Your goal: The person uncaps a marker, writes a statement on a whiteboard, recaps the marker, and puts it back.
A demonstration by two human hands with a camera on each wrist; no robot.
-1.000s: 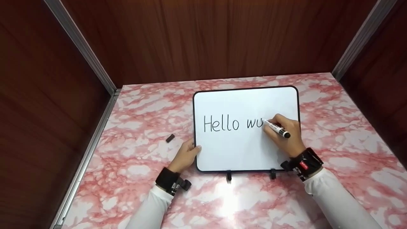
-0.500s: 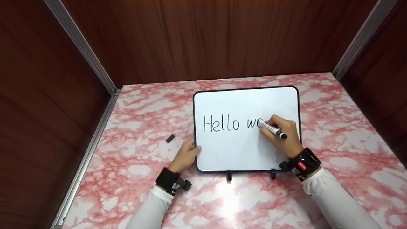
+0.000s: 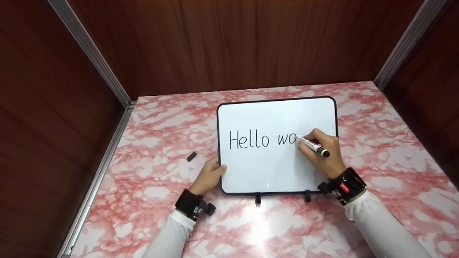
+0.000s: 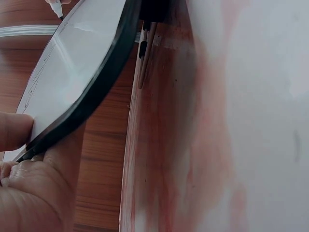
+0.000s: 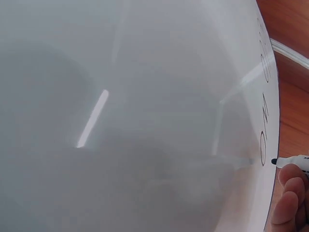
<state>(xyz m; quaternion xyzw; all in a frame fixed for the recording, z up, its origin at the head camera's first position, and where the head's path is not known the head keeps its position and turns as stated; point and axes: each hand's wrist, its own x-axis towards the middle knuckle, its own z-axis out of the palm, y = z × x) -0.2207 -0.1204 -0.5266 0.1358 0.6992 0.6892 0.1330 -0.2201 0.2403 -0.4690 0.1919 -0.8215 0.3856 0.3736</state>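
A whiteboard (image 3: 265,168) with a thin black frame stands tilted on black feet, bearing the handwritten "Hello wo" in black. My left hand (image 3: 208,176) grips its left edge, thumb on the white face and fingers behind; the left wrist view shows that thumb (image 4: 14,131) on the surface. In my right hand (image 3: 324,154) a white marker (image 3: 312,146) with a black end is pinched. Its dark tip (image 5: 274,161) is just right of the "o" in the right wrist view; whether it touches the board I cannot tell.
A small black marker cap (image 3: 192,156) lies on the table left of the board. The red-and-white marbled table (image 3: 154,157) is enclosed by dark wood panels (image 3: 229,46) with metal corner strips. Below the board are its black feet (image 3: 258,198).
The letter after the "w" has gone from an open curve to a closed "o". My right hand shifted slightly left, then back right with the marker. My left hand stays put.
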